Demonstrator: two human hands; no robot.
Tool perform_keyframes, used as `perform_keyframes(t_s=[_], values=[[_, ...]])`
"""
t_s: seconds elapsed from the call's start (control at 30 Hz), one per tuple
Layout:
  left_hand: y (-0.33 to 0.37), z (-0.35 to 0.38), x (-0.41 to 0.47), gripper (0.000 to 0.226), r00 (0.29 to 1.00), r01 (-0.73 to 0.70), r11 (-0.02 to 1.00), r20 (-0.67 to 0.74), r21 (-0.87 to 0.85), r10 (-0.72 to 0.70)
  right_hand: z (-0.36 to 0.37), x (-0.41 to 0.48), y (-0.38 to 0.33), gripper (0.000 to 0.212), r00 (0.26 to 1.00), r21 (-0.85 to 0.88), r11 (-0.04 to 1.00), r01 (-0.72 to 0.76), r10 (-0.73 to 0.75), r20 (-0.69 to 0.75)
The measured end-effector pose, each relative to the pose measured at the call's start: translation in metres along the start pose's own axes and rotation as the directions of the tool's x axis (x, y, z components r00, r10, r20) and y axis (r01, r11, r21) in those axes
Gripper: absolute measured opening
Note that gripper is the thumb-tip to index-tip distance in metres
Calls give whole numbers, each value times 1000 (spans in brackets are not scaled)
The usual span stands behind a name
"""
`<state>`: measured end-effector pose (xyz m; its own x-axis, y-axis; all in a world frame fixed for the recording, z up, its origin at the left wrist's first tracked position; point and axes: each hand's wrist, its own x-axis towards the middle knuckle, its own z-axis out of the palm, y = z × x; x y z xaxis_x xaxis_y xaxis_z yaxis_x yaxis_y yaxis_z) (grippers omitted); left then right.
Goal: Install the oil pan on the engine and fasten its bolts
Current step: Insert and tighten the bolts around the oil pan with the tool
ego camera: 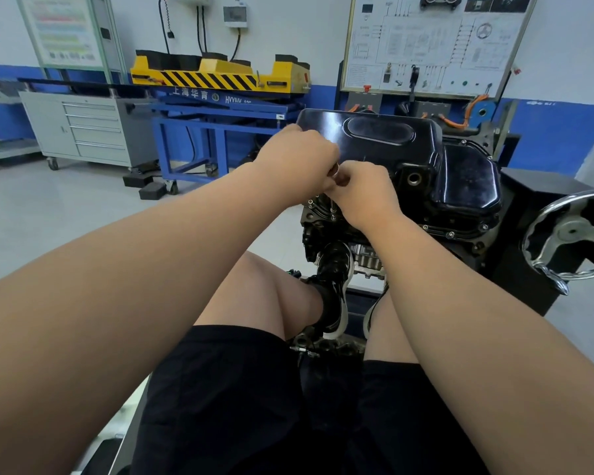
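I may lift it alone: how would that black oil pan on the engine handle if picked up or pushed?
Probably stiff: the oil pan looks like a rigid pressed shell with a stamped oval. Its glossy surface may be slippery, so the rim seems safer. Broad and flat-topped, it would likely slide, not roll.

— What stands along the back wall?
— A yellow lift platform with black hazard stripes [220, 77], sitting on a blue steel frame [227, 109]. Left of it is a grey metal drawer cabinet on castors [86, 128].
— Anything on the floor?
— Two black foam blocks [151, 192], just beside the frame's castor.
— And to the right?
— A white wiring-diagram training board [432, 42] with orange cables [458, 123] below it. Nearer is a chrome spoked handwheel [570, 234].
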<state>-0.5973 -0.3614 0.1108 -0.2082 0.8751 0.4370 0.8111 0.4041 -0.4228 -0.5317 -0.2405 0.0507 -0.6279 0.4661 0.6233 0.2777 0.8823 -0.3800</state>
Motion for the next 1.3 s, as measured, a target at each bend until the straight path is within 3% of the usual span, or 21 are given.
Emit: perform_keyframes(t_s=[0.1, 0.17, 0.27, 0.33, 0.43, 0.53, 0.63, 0.73, 0.8, 0.87, 1.0, 1.1, 1.13, 1.2, 1.3], values=[[9, 2, -1, 25, 998, 63, 994, 16, -88, -62, 2, -2, -2, 23, 999, -67, 997, -44, 43, -9], [10, 1, 1, 12, 1000, -15, 999, -6, -50, 14, 1, -3, -2, 15, 998, 21, 1000, -10, 9, 56], [3, 0, 8, 31, 988, -149, 987, -21, 57, 151, -4, -4, -2, 28, 996, -5, 1000, 28, -27, 83], [2, -2, 13, 30, 981, -188, 977, -32, 96, 192, -6, -2, -1, 32, 1000, -59, 998, -5, 6, 19], [7, -5, 16, 17, 996, -82, 997, -34, 14, 83, -5, -1, 2, 32, 994, -34, 995, -95, 93, -55], [11, -3, 19, 26, 1000, 7, 995, 2, -97, -7, -4, 1, 3, 28, 996, -44, 996, -77, 75, -38], [7, -3, 20, 12, 986, -162, 986, -52, -38, 160, -9, 3, 6, 25, 999, 38, 999, -29, 30, -15], [-9, -1, 18, 35, 958, -283, 956, -33, 81, 286, -13, 2, 7, 14, 999, 36, 999, 10, -11, 37], [-13, 3, 16, 35, 947, -301, 946, -77, 119, 311, -11, 1, 8, 15, 999, -10, 1000, 18, -18, 41], [-11, 4, 13, 25, 954, -263, 958, -118, 119, 276, -8, 0, 7, 21, 1000, -83, 997, -5, 5, 4], [-6, -1, 11, 33, 992, -119, 993, -40, -11, 118, 0, -1, 5, 25, 998, -169, 984, -56, 57, 3], [-12, 1, 12, 18, 960, -270, 963, -71, 23, 271, -1, 0, 6, 12, 999, -29, 999, -26, 27, 37], [-15, 3, 12, 23, 947, -311, 950, -74, 39, 313, -1, 0, 6, 9, 998, -21, 1000, 11, -9, 68], [-19, 4, 11, 33, 940, -329, 944, -88, 14, 328, 0, 2, 5, 6, 996, -91, 995, 51, -44, 76], [-17, 3, 11, 24, 954, -277, 959, -98, 64, 282, 2, 2, 4, 11, 1000, -131, 991, -9, 7, -16]])
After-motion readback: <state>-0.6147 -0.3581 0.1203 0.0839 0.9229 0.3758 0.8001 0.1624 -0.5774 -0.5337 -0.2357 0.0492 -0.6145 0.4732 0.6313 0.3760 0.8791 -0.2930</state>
